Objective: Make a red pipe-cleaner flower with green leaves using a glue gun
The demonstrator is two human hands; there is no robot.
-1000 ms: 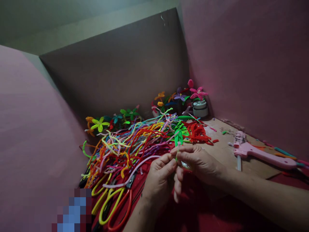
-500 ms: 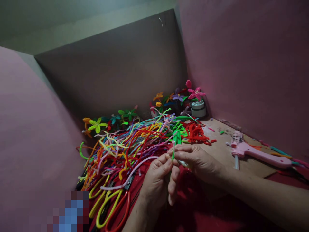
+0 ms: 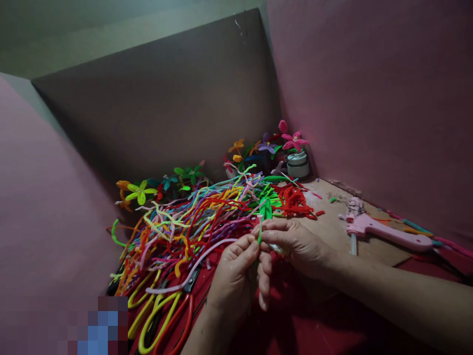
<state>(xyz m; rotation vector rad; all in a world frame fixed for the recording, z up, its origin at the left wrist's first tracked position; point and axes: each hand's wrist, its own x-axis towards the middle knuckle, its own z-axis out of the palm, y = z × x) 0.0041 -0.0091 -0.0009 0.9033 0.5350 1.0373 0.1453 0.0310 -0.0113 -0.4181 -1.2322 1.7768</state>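
My left hand (image 3: 238, 268) is closed, its thumb and forefinger pinching a thin green pipe cleaner (image 3: 260, 233) that stands upright between my hands. My right hand (image 3: 297, 244) meets it from the other side, fingertips pressed together on the same piece. Small white tips (image 3: 259, 216) show at its upper end. Just behind rises a green pipe-cleaner leaf (image 3: 265, 209); whether it joins the held piece I cannot tell. Something pale (image 3: 275, 248) shows under my right fingers, too hidden to name. Beyond my hands spreads a heap of many-coloured pipe cleaners (image 3: 207, 207).
Yellow-handled and red-handled tools (image 3: 160, 320) lie at the lower left on red cloth. To the right, a pink glue gun (image 3: 388, 231) rests on a brown board (image 3: 325, 212). Finished pipe-cleaner flowers (image 3: 141, 192) and a pale lidded jar (image 3: 297, 165) stand along the back.
The whole view has shifted slightly, so everything sits a little farther left. Both hands keep their pinch on the green pipe cleaner, with hardly any change in pose.
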